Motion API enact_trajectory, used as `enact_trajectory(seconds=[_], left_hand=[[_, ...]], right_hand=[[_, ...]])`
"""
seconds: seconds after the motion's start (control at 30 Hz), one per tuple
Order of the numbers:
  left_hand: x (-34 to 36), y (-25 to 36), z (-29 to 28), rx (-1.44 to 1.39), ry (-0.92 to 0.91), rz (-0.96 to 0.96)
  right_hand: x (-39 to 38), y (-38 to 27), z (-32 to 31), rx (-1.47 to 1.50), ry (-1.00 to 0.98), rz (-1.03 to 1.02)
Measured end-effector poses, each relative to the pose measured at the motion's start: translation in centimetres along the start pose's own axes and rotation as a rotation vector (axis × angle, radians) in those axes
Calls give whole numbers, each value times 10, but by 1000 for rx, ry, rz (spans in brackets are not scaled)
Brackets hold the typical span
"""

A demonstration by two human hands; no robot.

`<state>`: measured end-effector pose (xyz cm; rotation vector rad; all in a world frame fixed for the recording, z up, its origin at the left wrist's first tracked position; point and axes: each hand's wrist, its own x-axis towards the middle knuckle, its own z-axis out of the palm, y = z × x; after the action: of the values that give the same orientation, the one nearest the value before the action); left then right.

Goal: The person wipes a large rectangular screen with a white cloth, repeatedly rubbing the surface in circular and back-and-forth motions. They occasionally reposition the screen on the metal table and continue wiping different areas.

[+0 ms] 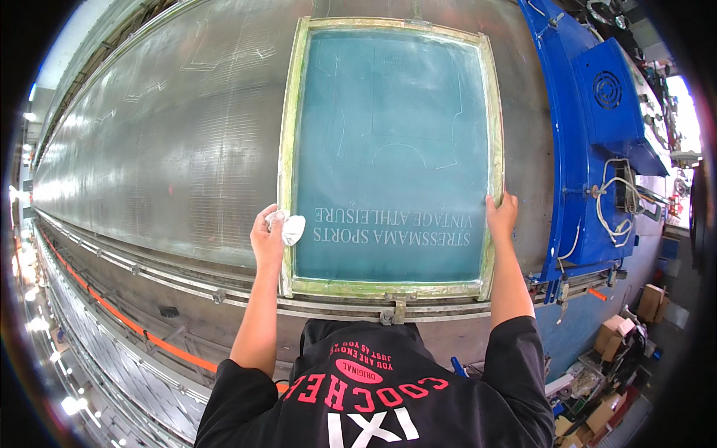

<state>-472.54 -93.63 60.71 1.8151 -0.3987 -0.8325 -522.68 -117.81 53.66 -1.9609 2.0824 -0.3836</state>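
Note:
A screen printing frame lies on the long grey metal table in front of me, its teal mesh facing up. Pale lettering runs across the mesh near my side, with thin garment outlines farther up. My left hand is closed on a crumpled white cloth at the frame's left side bar. Whether those fingers also grip the bar I cannot tell. On the opposite bar, my right hand is wrapped round the wood, thumb on the top face and the other fingers mostly hidden.
The metal table stretches far to the left, with scratched outlines on its surface. A rail runs along its near edge. To the right stands a blue machine with a vent and loose cables. Cardboard boxes lie beyond it, lower right.

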Motion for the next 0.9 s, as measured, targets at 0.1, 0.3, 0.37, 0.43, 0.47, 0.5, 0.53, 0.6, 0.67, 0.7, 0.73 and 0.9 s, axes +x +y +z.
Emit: enact_trajectory(seconds=[0.1,0.3,0.37,0.43,0.47,0.5,0.53,0.6,0.67,0.7,0.73,0.9], left_hand=[[-1,2,-17,-31,-28,-14],[-37,2,-46,-70,76,-11],[-50,-9,-59,-72,111,29],[-61,-7,-70,-117,145,66],[-63,-1,-75,-121,153,119],[-68,5,-82,-122,161,164],[-71,10,-88,-126,159,210],[-78,20,-106,-289,189,239],[-77,34,-125,-306,211,295],[-75,40,-140,-252,249,365],[-74,48,-153,-192,291,429],[-87,165,-212,231,538,761]], right_hand=[[0,4,-5,58,79,-40],[21,-53,-81,258,-75,140],[35,-75,-100,290,-137,132],[48,-81,-120,363,-66,59],[55,-83,-132,397,-29,28],[65,-89,-148,390,-75,40],[71,-101,-165,385,-75,36],[68,-138,-201,341,-39,-61],[64,-174,-244,333,-12,-153],[60,-198,-269,231,26,-211],[56,-221,-293,230,52,-272],[10,-339,-410,5,289,-529]])
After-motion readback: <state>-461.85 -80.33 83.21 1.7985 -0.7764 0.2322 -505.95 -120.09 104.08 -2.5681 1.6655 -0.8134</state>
